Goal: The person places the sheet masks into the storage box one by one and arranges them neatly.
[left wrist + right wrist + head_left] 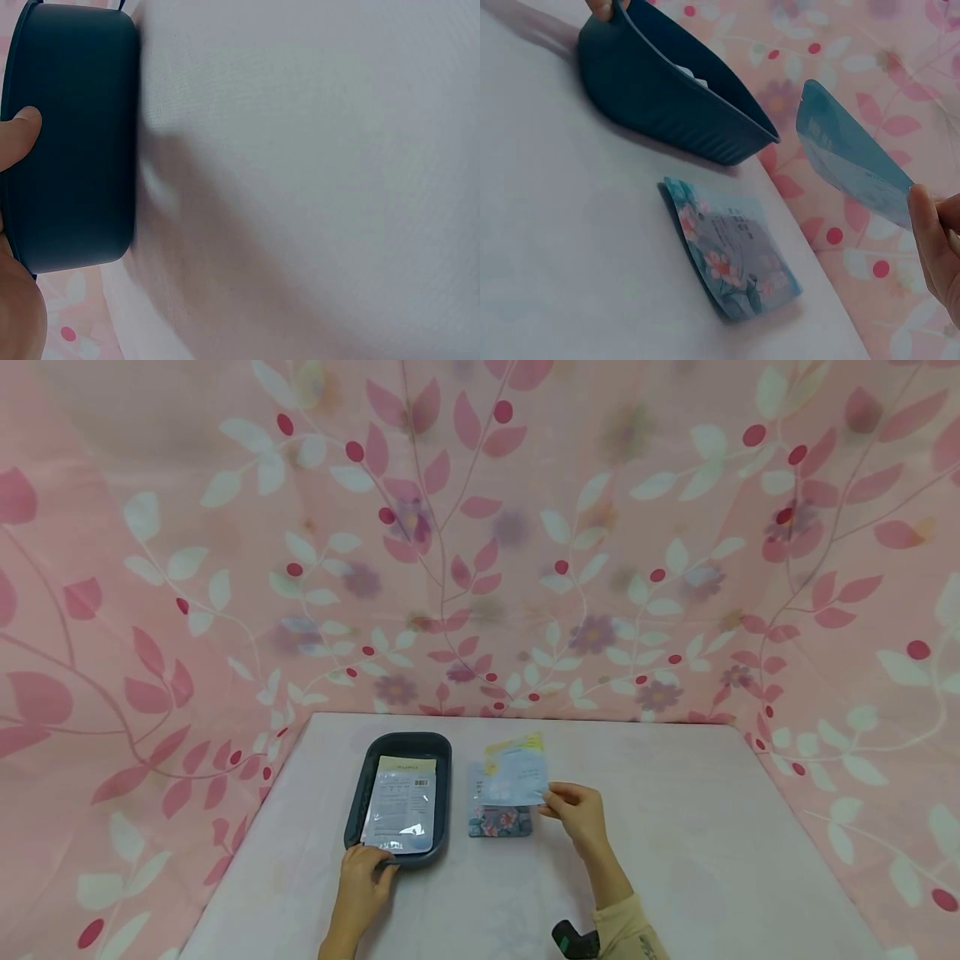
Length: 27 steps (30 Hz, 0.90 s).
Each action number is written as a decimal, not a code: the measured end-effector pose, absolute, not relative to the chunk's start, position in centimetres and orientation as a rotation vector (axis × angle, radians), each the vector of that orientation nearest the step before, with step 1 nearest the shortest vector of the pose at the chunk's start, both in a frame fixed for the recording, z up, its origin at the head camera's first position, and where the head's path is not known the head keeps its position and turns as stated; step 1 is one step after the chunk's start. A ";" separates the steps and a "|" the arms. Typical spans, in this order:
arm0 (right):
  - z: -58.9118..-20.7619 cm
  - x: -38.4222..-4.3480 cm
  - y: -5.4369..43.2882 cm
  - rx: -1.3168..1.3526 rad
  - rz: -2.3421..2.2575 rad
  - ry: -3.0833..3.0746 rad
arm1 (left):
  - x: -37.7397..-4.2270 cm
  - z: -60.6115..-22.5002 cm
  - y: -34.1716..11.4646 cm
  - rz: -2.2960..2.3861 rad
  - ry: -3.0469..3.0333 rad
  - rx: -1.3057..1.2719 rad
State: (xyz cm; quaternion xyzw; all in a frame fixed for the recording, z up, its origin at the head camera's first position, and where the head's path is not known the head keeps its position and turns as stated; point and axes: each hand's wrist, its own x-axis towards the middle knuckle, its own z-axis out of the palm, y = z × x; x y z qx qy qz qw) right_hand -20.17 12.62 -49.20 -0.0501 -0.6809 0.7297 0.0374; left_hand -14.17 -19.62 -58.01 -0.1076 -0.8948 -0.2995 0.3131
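A dark blue-green plastic basin (447, 793) stands on the table, left of centre. My left hand (362, 887) grips its near rim, the thumb against the outer wall (82, 142) in the left wrist view. Inside the basin lies a silvery printed packet (401, 810) with a cream top band and a barcode. My right hand (581, 814) pinches a flat light-blue packet (516, 777) with yellow at its top by one corner, held up above the table. Below it a floral packet (731, 259), blue with pink flowers, lies on the cloth, partly covered by the held one in the head view.
A white cloth covers the table (697, 843). Pink leaf-patterned fabric (480, 543) hangs behind it and at both sides. A black device (574, 939) sits at my right wrist, beside a beige sleeve (626, 931).
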 end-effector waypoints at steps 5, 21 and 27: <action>-48.9 -20.4 11.9 -0.144 2.249 -2.110 | -14.2 -57.9 -19.6 -0.790 -2.360 -0.284; -48.9 -20.5 7.8 0.039 2.330 -2.129 | -14.1 -57.9 -19.7 -0.768 -2.344 -0.299; -49.7 -20.7 6.7 0.109 2.316 -2.199 | -14.1 -58.1 -19.7 -0.766 -2.342 -0.310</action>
